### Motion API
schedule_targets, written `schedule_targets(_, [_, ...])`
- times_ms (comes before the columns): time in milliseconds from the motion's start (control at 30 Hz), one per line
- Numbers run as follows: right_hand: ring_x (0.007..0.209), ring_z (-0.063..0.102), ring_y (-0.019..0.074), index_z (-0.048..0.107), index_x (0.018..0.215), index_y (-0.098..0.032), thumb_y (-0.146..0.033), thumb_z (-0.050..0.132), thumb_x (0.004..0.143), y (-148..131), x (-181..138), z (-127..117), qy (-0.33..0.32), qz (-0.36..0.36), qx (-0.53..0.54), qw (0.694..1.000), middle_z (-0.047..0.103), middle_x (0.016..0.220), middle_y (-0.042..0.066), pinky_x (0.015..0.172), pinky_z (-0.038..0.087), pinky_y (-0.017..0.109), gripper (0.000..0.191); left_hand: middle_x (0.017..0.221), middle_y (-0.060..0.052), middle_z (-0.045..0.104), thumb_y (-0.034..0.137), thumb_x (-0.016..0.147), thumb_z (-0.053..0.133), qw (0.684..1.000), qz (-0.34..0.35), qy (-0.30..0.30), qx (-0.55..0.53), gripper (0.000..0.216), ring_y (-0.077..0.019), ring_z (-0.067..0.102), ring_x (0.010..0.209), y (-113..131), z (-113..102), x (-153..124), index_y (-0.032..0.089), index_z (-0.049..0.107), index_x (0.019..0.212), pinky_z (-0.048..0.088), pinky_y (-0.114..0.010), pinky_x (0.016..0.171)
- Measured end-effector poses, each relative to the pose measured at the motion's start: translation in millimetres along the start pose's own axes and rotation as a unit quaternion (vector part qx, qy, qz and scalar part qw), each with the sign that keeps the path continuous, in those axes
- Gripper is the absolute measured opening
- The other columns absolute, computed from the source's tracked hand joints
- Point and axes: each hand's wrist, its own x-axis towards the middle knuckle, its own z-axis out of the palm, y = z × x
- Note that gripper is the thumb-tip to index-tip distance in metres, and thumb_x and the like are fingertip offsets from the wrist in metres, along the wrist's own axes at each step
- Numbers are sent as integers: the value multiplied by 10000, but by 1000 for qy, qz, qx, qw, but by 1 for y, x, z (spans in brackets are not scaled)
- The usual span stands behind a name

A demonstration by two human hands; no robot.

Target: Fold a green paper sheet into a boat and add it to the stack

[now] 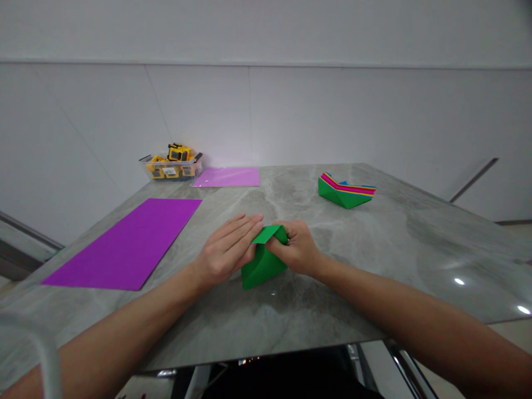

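A folded piece of green paper (262,267) is held up between my two hands, just above the near part of the table. My left hand (228,249) lies along its left side, fingers nearly straight and pressed together against the paper. My right hand (297,248) pinches its right side, the thumb inside the fold at the top. One flap is bent over at the upper edge. Some of the left fingertips and the back of the paper are hidden.
On the grey marbled table (399,244), a purple sheet (128,244) lies at left. A folded green paper boat with striped edges (347,195) stands at the back right. Far left are a clear box of yellow toy vehicles (171,166) and a pack of lilac paper (228,177).
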Motion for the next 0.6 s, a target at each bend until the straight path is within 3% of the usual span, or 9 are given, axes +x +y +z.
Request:
schedule_targets(167, [476, 311, 77, 351, 518, -198, -286, 521, 809, 4, -1, 0, -6, 23, 1, 1000, 329, 491, -61, 462, 264, 219, 349, 1289, -215, 636, 102, 928, 551, 999, 15, -27, -24, 536, -301, 561, 1262, -1, 1, -1, 79, 417, 1447, 499, -518, 1044])
schedule_targets(400, [557, 409, 106, 476, 656, -195, -265, 535, 773, 15, -2, 1, 18, 31, -12, 999, 467, 583, -46, 521, 332, 223, 148, 1303, -213, 626, 77, 916, 554, 996, 32, -60, -52, 540, -275, 540, 1286, -2, 0, 1, 79, 412, 1437, 523, -473, 1026])
schedule_targets(600, [541, 408, 98, 516, 686, -187, -184, 521, 743, 19, -4, -1, 34, -11, -16, 999, 469, 589, -50, 531, 338, 226, 58, 1351, -155, 608, 219, 942, 567, 996, -35, -51, -59, 470, -258, 582, 1244, -4, 4, -5, 177, 483, 1402, 439, -523, 1086])
